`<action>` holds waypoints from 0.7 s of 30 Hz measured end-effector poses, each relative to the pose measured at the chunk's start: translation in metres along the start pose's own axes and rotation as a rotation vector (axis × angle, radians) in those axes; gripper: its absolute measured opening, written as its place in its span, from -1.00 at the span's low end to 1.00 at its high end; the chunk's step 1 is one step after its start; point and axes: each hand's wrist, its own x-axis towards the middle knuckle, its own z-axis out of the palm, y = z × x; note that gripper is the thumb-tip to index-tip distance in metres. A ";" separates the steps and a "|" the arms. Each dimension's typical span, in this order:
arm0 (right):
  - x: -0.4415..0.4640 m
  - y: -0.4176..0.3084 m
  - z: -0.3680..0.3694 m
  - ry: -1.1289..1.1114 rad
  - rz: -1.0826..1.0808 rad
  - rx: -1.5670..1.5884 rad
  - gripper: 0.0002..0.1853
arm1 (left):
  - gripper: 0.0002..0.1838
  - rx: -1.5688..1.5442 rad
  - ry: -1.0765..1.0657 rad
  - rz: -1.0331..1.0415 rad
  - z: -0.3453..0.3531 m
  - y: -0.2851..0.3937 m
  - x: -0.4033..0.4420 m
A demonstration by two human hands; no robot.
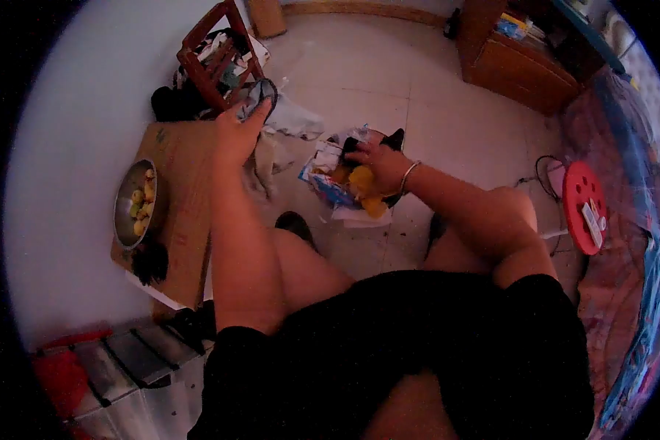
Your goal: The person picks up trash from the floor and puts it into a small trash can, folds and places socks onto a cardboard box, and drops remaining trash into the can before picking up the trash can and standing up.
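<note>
My left hand (242,132) is raised at the left, closed around a grey item with a dark rim (262,97); its exact kind is unclear. Lower and nearer the middle, my right hand (378,163) reaches into a pile of mixed things on the floor. Its fingers bend over a black, bag-like thing (352,149), partly hidden beneath them. Crumpled yellow-orange pieces (367,187) lie just under that hand. Printed packets and papers (321,172) make up the pile's left side. A pale cloth or plastic bag (293,117) lies on the floor beside my left hand.
A metal bowl of yellowish fruit (136,209) sits on a cardboard box (183,198) at the left. Behind stands a reddish wooden frame (216,62) with clothes. A red round stool (581,205) holding a white remote is at right, near a wooden cabinet (524,77).
</note>
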 end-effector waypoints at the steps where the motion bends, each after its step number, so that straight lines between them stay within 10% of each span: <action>1: -0.002 -0.007 0.004 -0.001 -0.001 0.000 -0.15 | -0.43 0.000 0.000 -0.001 0.001 0.000 0.001; 21: 0.026 0.001 0.085 -0.242 0.097 -0.184 -0.49 | -0.41 0.046 -0.153 0.012 0.009 -0.039 0.024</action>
